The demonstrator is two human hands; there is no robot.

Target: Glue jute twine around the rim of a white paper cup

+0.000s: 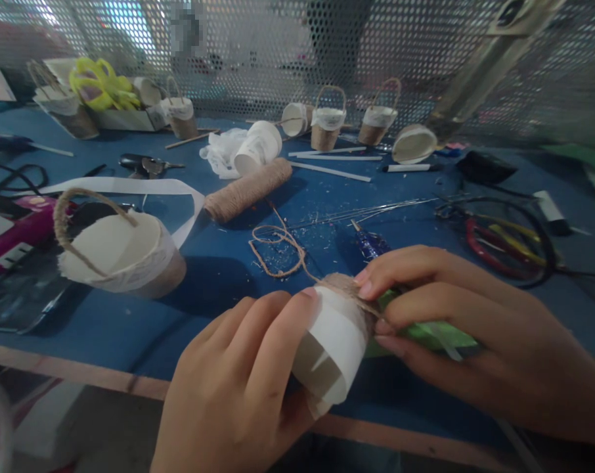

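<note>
My left hand (243,381) is wrapped round a white paper cup (333,345) lying on its side near the table's front edge. Brown jute twine (278,249) is wound around the cup's base and trails back to a twine spool (248,190). My right hand (455,328) presses its fingertips on the twine at the cup's base and also holds a green glue tube or stick (425,332) under the fingers.
A finished twine-and-lace cup basket (125,253) lies at the left. More small baskets (327,125) stand at the back by a perforated metal screen. Scissors (147,164), pliers with red handles (499,240), thin wires (376,210) and a pink tool (16,230) lie on the blue table (219,263).
</note>
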